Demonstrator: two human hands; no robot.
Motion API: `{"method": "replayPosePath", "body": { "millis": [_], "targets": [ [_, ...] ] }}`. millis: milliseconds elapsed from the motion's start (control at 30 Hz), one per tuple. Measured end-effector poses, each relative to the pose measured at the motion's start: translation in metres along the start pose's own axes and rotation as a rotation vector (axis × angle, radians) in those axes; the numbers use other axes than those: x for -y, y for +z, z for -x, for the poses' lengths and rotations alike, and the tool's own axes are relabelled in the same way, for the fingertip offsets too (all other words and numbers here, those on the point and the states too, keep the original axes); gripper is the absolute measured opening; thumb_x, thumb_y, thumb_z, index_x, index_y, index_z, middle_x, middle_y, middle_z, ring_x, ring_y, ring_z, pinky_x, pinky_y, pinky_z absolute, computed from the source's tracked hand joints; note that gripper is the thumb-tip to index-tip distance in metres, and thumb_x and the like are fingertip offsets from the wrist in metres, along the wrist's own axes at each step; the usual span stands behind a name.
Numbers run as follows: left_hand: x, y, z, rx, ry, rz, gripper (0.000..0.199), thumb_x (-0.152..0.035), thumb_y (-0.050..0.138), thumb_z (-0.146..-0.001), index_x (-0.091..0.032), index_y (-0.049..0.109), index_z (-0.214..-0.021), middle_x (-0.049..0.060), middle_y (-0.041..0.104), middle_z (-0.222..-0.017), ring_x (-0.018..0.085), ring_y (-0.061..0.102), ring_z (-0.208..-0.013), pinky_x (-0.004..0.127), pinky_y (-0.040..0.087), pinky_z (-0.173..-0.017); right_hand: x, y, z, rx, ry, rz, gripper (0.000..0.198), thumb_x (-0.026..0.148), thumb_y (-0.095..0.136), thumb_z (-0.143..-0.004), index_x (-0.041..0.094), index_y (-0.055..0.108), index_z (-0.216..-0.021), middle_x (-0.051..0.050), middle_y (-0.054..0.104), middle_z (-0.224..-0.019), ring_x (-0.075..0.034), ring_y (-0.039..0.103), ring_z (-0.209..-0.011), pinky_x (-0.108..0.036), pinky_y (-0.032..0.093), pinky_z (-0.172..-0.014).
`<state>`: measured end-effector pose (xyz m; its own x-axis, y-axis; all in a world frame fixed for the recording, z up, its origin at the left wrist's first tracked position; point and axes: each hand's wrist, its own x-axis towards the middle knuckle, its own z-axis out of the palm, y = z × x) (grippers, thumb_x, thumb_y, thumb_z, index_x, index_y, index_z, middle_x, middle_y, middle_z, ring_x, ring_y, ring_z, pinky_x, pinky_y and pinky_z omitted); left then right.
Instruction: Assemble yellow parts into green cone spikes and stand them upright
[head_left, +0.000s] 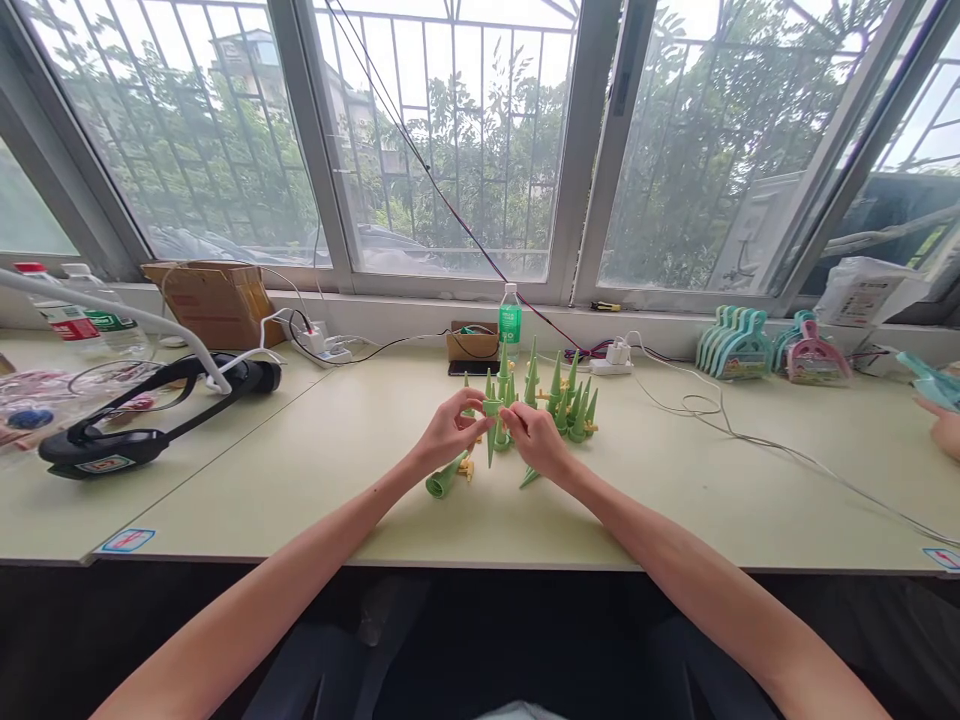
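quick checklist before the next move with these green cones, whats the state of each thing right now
1. Left hand pinches the held green cone: ok.
2. Right hand grips the same cone: ok.
3. Standing cones upright behind the hands: ok.
4. Lying cone with its yellow part, apart from the hands: ok.
5. Yellow part seated on the held cone: cannot tell, fingers hide it.
6. White cable away from the cones: ok.
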<state>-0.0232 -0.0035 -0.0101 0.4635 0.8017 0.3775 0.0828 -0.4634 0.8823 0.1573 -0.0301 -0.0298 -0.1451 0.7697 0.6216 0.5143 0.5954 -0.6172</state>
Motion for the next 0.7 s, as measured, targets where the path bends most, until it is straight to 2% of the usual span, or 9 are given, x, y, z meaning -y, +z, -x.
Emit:
{"method": "replayPosePath", "body": {
  "millis": [233,367,467,567,700],
  "targets": [
    [0.003,0.000,-0.001,0.071,-0.031,0.016,0.043,-0.044,0.071,-0.078,-0.018,0.053,-0.108,-0.001,0.057,-0.077,0.004,0.049,-0.041,0.017,0.034,-0.036,0.000,0.001,0.001,0.019,-0.012,-0.001,0.043,0.050,0.035,-0.098,0.021,0.033,-0.066,0.005,0.033,-0.056,-0.010,0.027,-0.053,-0.024,0.025,-0.052],
    [0.009,0.000,-0.002,0.086,0.047,-0.026,0.040,-0.044,0.071,-0.079,-0.019,0.050,-0.101,-0.001,0.057,-0.084,0.003,0.049,-0.043,0.017,0.037,-0.037,-0.001,0.002,0.001,0.007,-0.017,0.015,0.042,0.048,0.033,-0.099,0.021,0.031,-0.067,0.005,0.034,-0.057,-0.010,0.027,-0.053,-0.024,0.024,-0.052],
    [0.011,0.001,-0.001,0.041,0.125,-0.119,0.037,-0.044,0.069,-0.080,-0.020,0.048,-0.099,-0.001,0.056,-0.088,0.002,0.046,-0.045,0.016,0.039,-0.039,-0.001,0.002,0.001,-0.002,-0.010,0.020,0.042,0.047,0.033,-0.099,0.021,0.030,-0.067,0.005,0.034,-0.056,-0.010,0.027,-0.052,-0.024,0.023,-0.052],
    [0.010,0.002,0.001,0.003,0.206,-0.249,0.032,-0.040,0.067,-0.083,-0.020,0.048,-0.099,-0.005,0.052,-0.073,0.002,0.041,-0.045,0.015,0.038,-0.043,-0.001,0.002,0.001,-0.002,-0.006,0.009,0.041,0.046,0.031,-0.099,0.021,0.032,-0.067,0.004,0.039,-0.056,-0.010,0.031,-0.052,-0.024,0.025,-0.052],
    [0.009,0.003,0.003,0.004,0.272,-0.341,0.028,-0.037,0.064,-0.086,-0.020,0.047,-0.101,-0.011,0.039,-0.054,0.004,0.035,-0.043,0.015,0.033,-0.043,-0.001,0.003,0.000,0.011,0.003,-0.002,0.043,0.046,0.029,-0.100,0.020,0.037,-0.067,0.002,0.045,-0.058,-0.011,0.037,-0.053,-0.024,0.028,-0.054]
  ]
}}
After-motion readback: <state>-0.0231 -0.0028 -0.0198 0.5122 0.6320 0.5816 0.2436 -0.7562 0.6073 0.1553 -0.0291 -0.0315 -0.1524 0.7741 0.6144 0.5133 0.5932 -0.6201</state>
